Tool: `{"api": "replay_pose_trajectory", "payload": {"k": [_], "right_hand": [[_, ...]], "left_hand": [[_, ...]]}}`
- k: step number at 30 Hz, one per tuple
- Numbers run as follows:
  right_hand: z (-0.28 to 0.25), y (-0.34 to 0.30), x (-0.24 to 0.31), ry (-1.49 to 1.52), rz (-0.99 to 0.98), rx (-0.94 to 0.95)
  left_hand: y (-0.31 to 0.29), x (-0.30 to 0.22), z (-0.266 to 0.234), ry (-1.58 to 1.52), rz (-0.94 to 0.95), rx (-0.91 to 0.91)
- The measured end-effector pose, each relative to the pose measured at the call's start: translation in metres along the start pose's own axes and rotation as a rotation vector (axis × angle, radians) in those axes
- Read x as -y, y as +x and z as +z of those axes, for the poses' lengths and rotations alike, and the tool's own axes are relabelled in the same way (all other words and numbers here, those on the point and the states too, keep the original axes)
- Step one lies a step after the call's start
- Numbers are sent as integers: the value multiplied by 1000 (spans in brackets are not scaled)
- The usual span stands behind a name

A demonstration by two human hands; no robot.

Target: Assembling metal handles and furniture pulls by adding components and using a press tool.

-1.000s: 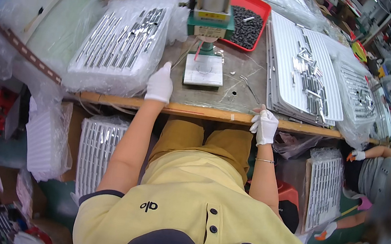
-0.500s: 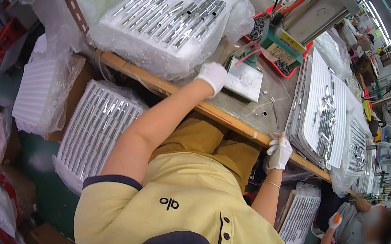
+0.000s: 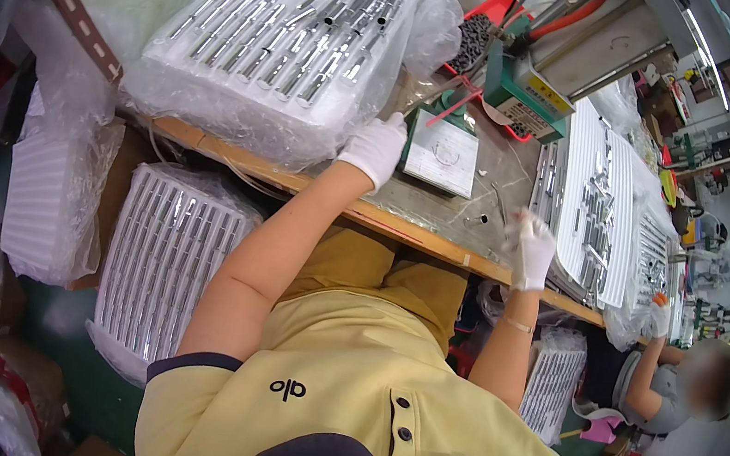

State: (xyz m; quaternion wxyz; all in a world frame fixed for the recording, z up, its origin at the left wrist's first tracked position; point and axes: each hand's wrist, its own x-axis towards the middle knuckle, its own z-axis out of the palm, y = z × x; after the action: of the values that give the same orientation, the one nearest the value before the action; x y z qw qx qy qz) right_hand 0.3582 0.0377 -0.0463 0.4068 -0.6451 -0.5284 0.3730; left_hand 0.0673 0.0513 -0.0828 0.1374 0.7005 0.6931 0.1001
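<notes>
Change in the last half second: your right gloved hand [image 3: 531, 253] has come up off the wooden bench edge [image 3: 438, 239], right of centre, and is now over the benchtop. Its fingers are bent in toward each other with the tips motion-blurred, so I can't tell whether they pinch anything.

What that means, in my judgement: that hand now has the short chrome tube [image 3: 479, 218] in reach. The tube sits on the bench, right of centre, just left of your fingertips, with a tweezer-like tool [image 3: 501, 206] near it. I see no contact with the tube.

Your left gloved hand [image 3: 373, 150] is about where it was, above centre, just beside the left edge of the press's square white plate [image 3: 442, 155]. Fingers are loosely curled; grip and contact are unclear.

Around you: green press head [image 3: 525, 95] upper right, red tray [image 3: 501, 6] of black pieces [image 3: 473, 40] behind it at top. Wrapped foam tray [image 3: 217, 88] carrying rows of chrome tubes [image 3: 318, 82] upper left. Ridged white sheet [image 3: 583, 156] with more chrome pieces [image 3: 599, 208] to the right of your right hand.
</notes>
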Motion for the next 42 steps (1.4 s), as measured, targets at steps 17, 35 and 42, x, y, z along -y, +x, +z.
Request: {"api": "replay_pose_trajectory", "payload": {"k": [17, 35, 42], "right_hand": [[73, 143, 7, -181, -224, 215], [114, 268, -94, -788, -509, 310], [118, 215, -28, -470, -238, 528]], "left_hand": [[33, 13, 33, -200, -24, -278], [117, -8, 16, -522, -188, -284], [152, 19, 34, -588, -184, -311]]}}
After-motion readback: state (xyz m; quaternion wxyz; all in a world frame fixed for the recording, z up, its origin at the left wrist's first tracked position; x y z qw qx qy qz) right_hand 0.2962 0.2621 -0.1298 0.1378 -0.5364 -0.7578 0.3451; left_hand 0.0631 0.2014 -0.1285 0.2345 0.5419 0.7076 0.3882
